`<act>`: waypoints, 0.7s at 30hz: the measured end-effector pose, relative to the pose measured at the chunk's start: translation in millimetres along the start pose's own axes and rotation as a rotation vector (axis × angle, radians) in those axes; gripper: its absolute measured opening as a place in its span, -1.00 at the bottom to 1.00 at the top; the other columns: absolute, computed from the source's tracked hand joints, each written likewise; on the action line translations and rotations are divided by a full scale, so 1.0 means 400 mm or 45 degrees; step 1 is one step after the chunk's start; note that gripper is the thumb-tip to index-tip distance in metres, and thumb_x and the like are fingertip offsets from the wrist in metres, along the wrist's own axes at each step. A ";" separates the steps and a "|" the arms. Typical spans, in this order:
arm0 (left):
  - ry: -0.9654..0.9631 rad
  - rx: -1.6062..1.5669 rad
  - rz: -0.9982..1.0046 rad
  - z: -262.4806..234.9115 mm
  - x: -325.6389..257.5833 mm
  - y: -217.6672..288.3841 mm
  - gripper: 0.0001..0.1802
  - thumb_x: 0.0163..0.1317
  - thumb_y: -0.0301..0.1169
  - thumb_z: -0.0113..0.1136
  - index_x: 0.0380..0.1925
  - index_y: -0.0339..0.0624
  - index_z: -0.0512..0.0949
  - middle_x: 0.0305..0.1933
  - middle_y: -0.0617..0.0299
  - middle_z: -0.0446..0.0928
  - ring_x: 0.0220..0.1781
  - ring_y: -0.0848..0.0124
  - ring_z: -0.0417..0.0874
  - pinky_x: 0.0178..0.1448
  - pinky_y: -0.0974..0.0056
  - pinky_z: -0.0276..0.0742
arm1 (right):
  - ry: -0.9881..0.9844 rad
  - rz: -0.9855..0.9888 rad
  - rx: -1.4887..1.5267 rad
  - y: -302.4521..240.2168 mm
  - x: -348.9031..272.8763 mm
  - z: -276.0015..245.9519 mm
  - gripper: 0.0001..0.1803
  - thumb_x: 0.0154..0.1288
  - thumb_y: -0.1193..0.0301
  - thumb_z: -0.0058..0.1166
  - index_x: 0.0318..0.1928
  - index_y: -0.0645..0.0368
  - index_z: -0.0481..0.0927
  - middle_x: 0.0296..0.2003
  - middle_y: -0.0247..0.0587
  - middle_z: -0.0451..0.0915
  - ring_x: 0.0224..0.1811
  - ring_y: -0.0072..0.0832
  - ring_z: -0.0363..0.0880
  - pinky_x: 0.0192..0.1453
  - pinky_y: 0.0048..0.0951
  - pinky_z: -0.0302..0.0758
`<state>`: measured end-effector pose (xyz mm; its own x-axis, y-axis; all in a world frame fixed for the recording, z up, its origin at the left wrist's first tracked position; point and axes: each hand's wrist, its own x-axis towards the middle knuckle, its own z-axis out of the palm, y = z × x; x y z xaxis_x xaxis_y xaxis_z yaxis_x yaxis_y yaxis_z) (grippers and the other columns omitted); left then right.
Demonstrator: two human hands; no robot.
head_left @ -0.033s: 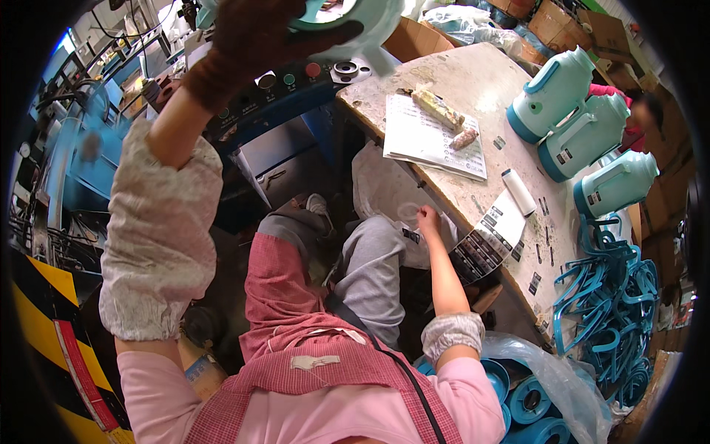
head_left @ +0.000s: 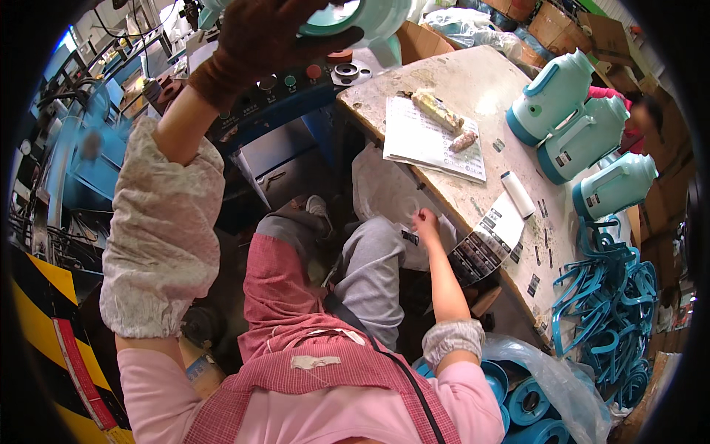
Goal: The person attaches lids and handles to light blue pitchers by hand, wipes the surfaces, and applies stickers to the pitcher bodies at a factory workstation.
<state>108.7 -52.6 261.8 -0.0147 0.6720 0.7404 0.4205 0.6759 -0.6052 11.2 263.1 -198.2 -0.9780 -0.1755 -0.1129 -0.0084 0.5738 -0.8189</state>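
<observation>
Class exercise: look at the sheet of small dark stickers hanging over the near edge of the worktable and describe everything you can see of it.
The sticker sheet is a pale, glossy-looking strip carrying rows of small dark rectangular labels. It lies partly on the worn table and droops over its near edge toward the person's lap. A white roll lies just above it. The bare right hand is beside its lower end, fingers pinched on one small dark label; whether the hand touches the sheet itself cannot be told.

Light: bright and even, strongest on the pale table (head_left: 481, 81).
Shadows: dark under the table.
Blur: the raised left hand (head_left: 274, 37) looks soft.
Edges: bent lines, black round rim.
</observation>
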 end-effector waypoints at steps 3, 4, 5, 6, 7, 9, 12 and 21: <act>0.057 -0.080 -0.016 0.020 0.002 0.015 -0.53 -0.07 -0.25 0.37 -0.14 -0.16 0.48 -0.29 0.15 0.52 -0.38 0.25 0.59 -0.36 0.25 0.52 | -0.053 -0.014 0.484 -0.060 -0.106 -0.077 -0.83 0.23 0.42 0.06 -0.46 0.24 0.49 -0.53 -0.35 0.53 -0.51 -0.68 0.45 -0.37 -0.66 0.37; 0.052 -0.160 -0.090 0.011 -0.010 0.043 -0.48 -0.08 -0.20 0.38 -0.08 -0.07 0.49 -0.25 0.18 0.54 -0.36 0.31 0.60 -0.35 0.31 0.53 | -0.038 -0.102 0.455 -0.105 -0.147 -0.105 -0.84 0.23 0.44 0.06 -0.47 0.24 0.49 -0.53 -0.37 0.53 -0.50 -0.67 0.44 -0.35 -0.66 0.37; 0.059 -0.259 -0.170 0.009 -0.026 0.084 -0.44 -0.09 -0.15 0.39 -0.02 0.02 0.51 -0.21 0.21 0.55 -0.33 0.36 0.61 -0.34 0.37 0.54 | -0.025 -0.177 0.597 -0.138 -0.182 -0.142 -0.86 0.21 0.45 0.05 -0.47 0.24 0.49 -0.51 -0.38 0.52 -0.47 -0.67 0.42 -0.31 -0.66 0.36; -0.028 -0.206 -0.189 -0.013 -0.038 0.135 -0.42 -0.10 -0.16 0.39 0.00 0.07 0.51 -0.17 0.23 0.53 -0.33 0.37 0.60 -0.34 0.35 0.55 | -0.032 -0.267 0.747 -0.191 -0.208 -0.173 -0.88 0.19 0.47 0.04 -0.46 0.24 0.49 -0.49 -0.38 0.51 -0.45 -0.68 0.41 -0.27 -0.66 0.36; -0.154 -0.371 -0.325 -0.040 -0.050 0.207 -0.41 -0.13 -0.16 0.40 0.00 0.09 0.51 -0.19 0.23 0.51 -0.32 0.37 0.59 -0.32 0.33 0.55 | -0.033 -0.377 0.831 -0.270 -0.227 -0.208 -0.89 0.17 0.48 -0.03 -0.46 0.23 0.50 -0.41 -0.30 0.52 -0.38 -0.63 0.43 -0.22 -0.60 0.36; -0.261 -0.746 -0.410 -0.044 -0.079 0.320 -0.44 -0.15 -0.20 0.38 -0.04 0.06 0.52 -0.19 0.17 0.47 -0.24 0.31 0.57 -0.21 0.27 0.55 | -0.181 -0.577 1.042 -0.393 -0.266 -0.285 -0.90 0.21 0.51 -0.09 -0.37 0.28 0.48 -0.34 -0.19 0.53 -0.33 -0.53 0.49 -0.16 -0.50 0.45; -0.151 -1.270 -0.754 -0.022 -0.156 0.480 -0.12 -0.30 -0.29 0.49 0.14 -0.04 0.32 0.18 -0.08 0.26 0.05 -0.02 0.48 0.03 0.12 0.51 | -0.427 -0.778 1.181 -0.588 -0.366 -0.358 -0.74 0.25 0.50 -0.15 -0.08 0.34 0.45 -0.21 -0.11 0.52 -0.18 -0.42 0.56 -0.12 -0.36 0.54; -0.408 -1.067 -1.201 -0.052 -0.153 0.590 0.12 -0.37 -0.03 0.50 0.24 -0.17 0.19 0.13 -0.05 0.37 0.11 0.01 0.43 0.19 0.04 0.31 | -0.705 -0.571 0.281 -0.713 -0.494 -0.325 -0.74 0.10 0.69 -0.22 -0.16 0.27 0.37 -0.28 -0.09 0.45 -0.11 -0.26 0.52 -0.07 -0.31 0.51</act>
<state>227.9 59.5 80.0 -0.7791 0.1647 0.6049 0.5626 0.6094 0.5587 179.7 238.1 130.7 -0.6420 -0.7657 0.0398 -0.2829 0.1884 -0.9405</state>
